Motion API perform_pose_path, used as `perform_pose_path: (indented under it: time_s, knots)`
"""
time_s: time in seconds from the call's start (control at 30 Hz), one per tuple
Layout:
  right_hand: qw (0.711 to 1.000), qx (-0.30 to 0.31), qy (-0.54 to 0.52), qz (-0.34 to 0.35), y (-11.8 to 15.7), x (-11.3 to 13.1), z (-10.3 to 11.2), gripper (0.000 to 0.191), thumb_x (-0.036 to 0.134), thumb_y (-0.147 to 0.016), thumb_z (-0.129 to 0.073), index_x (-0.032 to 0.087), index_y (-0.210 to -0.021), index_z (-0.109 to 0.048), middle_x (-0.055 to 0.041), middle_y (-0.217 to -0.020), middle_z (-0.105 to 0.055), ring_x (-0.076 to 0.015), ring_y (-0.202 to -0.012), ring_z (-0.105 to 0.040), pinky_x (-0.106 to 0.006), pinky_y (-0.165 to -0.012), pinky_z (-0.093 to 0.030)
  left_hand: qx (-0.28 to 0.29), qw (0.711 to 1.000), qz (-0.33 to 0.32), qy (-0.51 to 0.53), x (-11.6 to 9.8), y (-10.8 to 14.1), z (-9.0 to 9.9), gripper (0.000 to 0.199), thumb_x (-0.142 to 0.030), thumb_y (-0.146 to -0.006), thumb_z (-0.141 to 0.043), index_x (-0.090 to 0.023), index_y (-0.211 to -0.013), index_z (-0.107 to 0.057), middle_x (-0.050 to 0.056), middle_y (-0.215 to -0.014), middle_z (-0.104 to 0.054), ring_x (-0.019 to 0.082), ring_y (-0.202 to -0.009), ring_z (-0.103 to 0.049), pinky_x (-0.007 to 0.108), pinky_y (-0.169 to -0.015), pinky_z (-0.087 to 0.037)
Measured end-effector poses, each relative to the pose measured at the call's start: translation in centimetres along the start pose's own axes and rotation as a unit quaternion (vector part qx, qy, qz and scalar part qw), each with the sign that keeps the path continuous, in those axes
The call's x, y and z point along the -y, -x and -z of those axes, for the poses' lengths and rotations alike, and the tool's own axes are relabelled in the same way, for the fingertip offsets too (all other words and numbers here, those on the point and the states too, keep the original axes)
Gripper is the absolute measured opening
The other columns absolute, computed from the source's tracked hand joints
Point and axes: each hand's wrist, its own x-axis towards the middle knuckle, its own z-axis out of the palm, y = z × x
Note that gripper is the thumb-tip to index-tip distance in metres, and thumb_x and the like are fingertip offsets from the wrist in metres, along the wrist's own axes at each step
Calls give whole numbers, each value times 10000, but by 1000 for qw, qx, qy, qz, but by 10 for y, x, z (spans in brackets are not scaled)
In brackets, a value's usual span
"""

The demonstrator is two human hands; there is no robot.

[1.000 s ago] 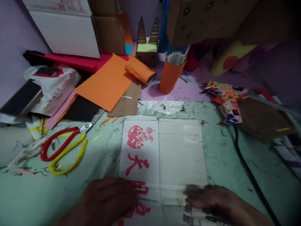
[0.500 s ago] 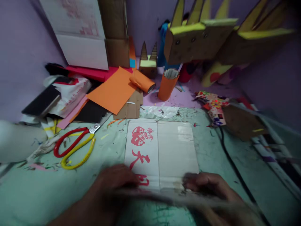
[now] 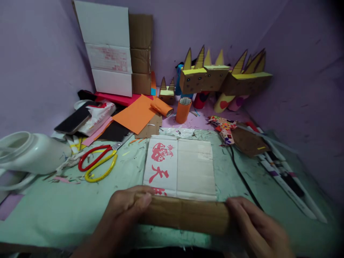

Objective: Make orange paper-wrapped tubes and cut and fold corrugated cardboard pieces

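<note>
Head view: The cardboard sheet (image 3: 195, 163) lies at front centre of the green work surface (image 3: 67, 211), its near brown section folded up. The left hand (image 3: 127, 208) clamps the left end of this section, thumb on top; the right hand (image 3: 259, 224) grips the right end. Scissors (image 3: 117, 145) lie to the left, near a tipped white bottle (image 3: 51, 154). A black cord (image 3: 240, 173) runs along the right, inboard of markers (image 3: 286, 184). Beyond the sheet, an orange tube (image 3: 183, 114) stands upright.
</note>
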Motion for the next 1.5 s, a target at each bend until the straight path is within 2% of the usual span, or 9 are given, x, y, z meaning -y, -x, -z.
perform_pose_path:
  time_s: [0.17,0.3,0.37,0.47,0.67,0.77,1.07,1.3,1.5]
  knots:
    - [995,40,-81,-38,-29,-9,-15,253,469,-854,-508,226,-861,-579,43,-487,-562,-127,-416,-517,-183,-364,-379,0,989,118,-89,-8,-26,-1,458,-568,-756,-397,-212,-469,-366,-27,-499,-355,133,-512,-353,257,-490,-277]
    - [982,60,-35,174,-35,-22,-6,192,314,-902,-465,263,-892,-650,-16,-806,-692,-168,-715,-671,-226,-582,-534,-34,991,100,-82,-9,-30,-1,411,-552,-731,-456,-215,-508,-382,-50,-485,-334,117,-482,-350,232,-457,-271]
    - [966,25,8,257,-33,-28,-3,210,267,-895,-481,292,-990,-666,-36,-940,-691,-191,-810,-680,-257,-625,-556,-77,993,70,-58,-7,-29,-2,308,-512,-727,-524,-214,-658,-486,-69,-482,-410,119,-460,-417,211,-428,-321]
    - [958,-38,52,280,-30,-37,-4,256,214,-883,-513,296,-1080,-654,-50,-973,-684,-203,-811,-675,-276,-597,-560,-106,992,-12,-70,0,-27,1,207,-429,-795,-529,-223,-773,-538,-42,-615,-610,133,-539,-575,197,-451,-427]
    - [894,-47,147,420,-34,-40,-2,267,95,-884,-477,208,-1042,-661,-71,-936,-684,-175,-837,-645,-277,-709,-549,-8,951,-247,-185,26,-24,29,294,-185,-903,-429,-333,-1092,-598,-50,-1132,-641,108,-1028,-617,173,-882,-470]
    - [892,-52,158,420,-36,-39,-3,248,102,-896,-460,180,-1019,-662,-82,-900,-690,-170,-804,-645,-268,-673,-549,22,945,-254,-207,31,-24,34,389,-133,-911,-374,-337,-1197,-542,-26,-1208,-585,108,-1083,-580,176,-904,-458]
    - [916,3,103,387,-39,-33,-5,276,46,-845,-481,197,-1016,-637,-53,-859,-723,-158,-758,-677,-257,-638,-558,-84,888,-368,-264,37,-31,19,322,-66,-841,-383,-227,-1052,-565,40,-933,-635,137,-826,-631,216,-680,-506]
    - [944,12,41,328,-46,-31,-9,241,81,-803,-523,230,-911,-678,-69,-877,-659,-187,-795,-655,-300,-624,-560,-140,895,-325,-274,48,-32,17,141,-99,-808,-481,-198,-837,-577,87,-1042,-616,167,-852,-638,255,-686,-507]
    - [974,38,8,225,-50,-36,-8,183,163,-774,-582,272,-791,-728,-74,-1094,-639,-221,-936,-649,-370,-749,-561,-45,946,-243,-210,28,-38,23,198,-58,-747,-448,-183,-685,-588,66,-956,-633,174,-896,-637,217,-656,-481]
